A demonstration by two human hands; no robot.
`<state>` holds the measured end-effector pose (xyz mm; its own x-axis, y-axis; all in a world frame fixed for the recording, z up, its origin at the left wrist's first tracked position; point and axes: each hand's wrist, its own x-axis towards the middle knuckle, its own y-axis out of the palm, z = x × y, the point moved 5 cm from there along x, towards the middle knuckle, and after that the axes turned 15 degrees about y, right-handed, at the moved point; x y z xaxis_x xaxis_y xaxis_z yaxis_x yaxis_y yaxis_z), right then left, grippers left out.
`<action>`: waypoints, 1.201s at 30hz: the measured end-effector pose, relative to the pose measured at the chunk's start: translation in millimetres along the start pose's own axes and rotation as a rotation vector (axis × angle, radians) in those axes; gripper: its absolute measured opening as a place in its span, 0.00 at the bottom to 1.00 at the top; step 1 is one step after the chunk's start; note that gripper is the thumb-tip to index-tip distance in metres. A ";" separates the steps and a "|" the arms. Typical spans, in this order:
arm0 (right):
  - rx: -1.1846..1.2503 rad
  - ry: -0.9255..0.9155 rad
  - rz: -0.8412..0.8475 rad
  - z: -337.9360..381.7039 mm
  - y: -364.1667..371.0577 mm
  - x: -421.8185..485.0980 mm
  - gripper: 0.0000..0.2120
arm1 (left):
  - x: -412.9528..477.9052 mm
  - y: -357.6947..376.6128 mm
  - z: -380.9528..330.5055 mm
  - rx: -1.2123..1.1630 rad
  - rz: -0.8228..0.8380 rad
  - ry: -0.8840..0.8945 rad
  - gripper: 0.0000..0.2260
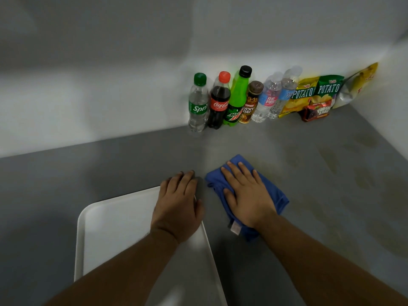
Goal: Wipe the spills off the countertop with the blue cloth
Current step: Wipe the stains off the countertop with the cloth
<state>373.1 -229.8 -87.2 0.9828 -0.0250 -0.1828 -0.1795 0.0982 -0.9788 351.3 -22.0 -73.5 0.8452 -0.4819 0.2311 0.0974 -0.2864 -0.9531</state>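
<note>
A crumpled blue cloth (278, 196) lies on the grey countertop (254, 149) in the middle of the view. My right hand (247, 195) lies flat on top of it, palm down, fingers slightly spread and pointing away from me. My left hand (180, 202) rests palm down on the far right corner of a white tray (114, 221), its fingertips reaching onto the countertop. Faint yellowish spill stains (362, 177) mark the countertop to the right of the cloth.
Several drink bottles (229, 100) stand in a row against the back wall. Snack bags (313, 93) lean in the far right corner. White walls bound the countertop at the back and right.
</note>
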 end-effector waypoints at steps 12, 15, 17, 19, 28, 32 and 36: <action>0.035 -0.114 -0.009 15.0 -5.2 5.5 0.30 | 0.9 -1.3 0.1 -0.020 0.011 -0.005 0.25; 0.047 -0.094 -0.028 -7.6 -10.3 16.6 0.29 | 0.4 0.0 -0.1 -0.024 0.017 -0.006 0.25; 0.040 0.001 -0.055 -7.3 -13.7 39.6 0.29 | 0.3 0.3 0.0 -0.028 0.018 -0.009 0.24; 0.034 0.106 -0.050 5.0 -14.0 63.9 0.29 | 0.5 0.9 0.3 -0.028 0.014 -0.009 0.24; 0.077 -0.040 -0.113 27.0 -15.0 52.3 0.27 | 0.8 0.7 0.7 -0.023 0.006 -0.002 0.24; 0.060 0.143 -0.107 12.8 -15.1 65.4 0.26 | 1.8 0.8 0.0 -0.020 0.036 -0.010 0.25; 0.050 0.202 -0.063 34.5 -14.5 86.5 0.28 | 1.9 1.4 -0.6 -0.020 0.057 -0.029 0.26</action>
<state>462.2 -199.1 -85.6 0.9625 -0.2313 -0.1413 -0.1111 0.1389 -0.9841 352.7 -23.8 -74.3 0.8642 -0.4735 0.1703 0.0383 -0.2756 -0.9605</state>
